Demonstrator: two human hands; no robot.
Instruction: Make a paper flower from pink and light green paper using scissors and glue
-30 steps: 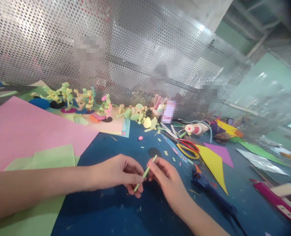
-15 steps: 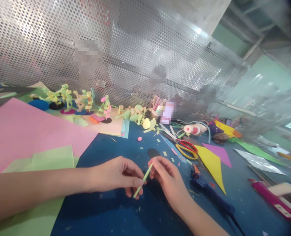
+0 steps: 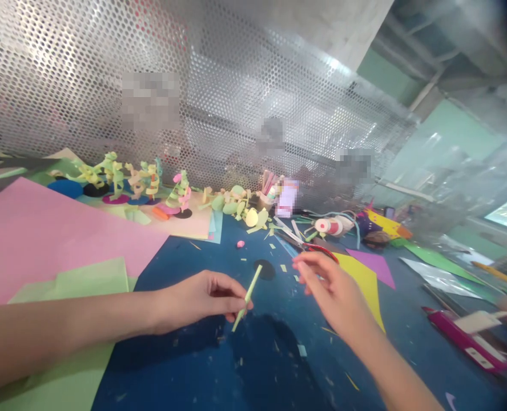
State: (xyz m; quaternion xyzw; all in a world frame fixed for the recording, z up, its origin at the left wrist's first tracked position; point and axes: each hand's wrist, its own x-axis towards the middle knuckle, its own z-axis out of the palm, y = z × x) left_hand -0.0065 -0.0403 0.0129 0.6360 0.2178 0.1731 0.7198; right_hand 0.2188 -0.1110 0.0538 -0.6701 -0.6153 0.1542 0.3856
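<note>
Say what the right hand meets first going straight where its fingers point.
The right hand would probably meet the pale green stick, though it may pass over the black disc first; depth is unclear.

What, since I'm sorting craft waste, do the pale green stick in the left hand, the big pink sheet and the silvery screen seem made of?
Pale green stick: matte, perhaps rolled paper or foam; slim, evenly coloured, no shine.
Pink sheet: matte paper or thin foam; flat, straight-edged, no glare.
Silvery screen: probably perforated metal, glossy; round holes, bright reflections.
</note>
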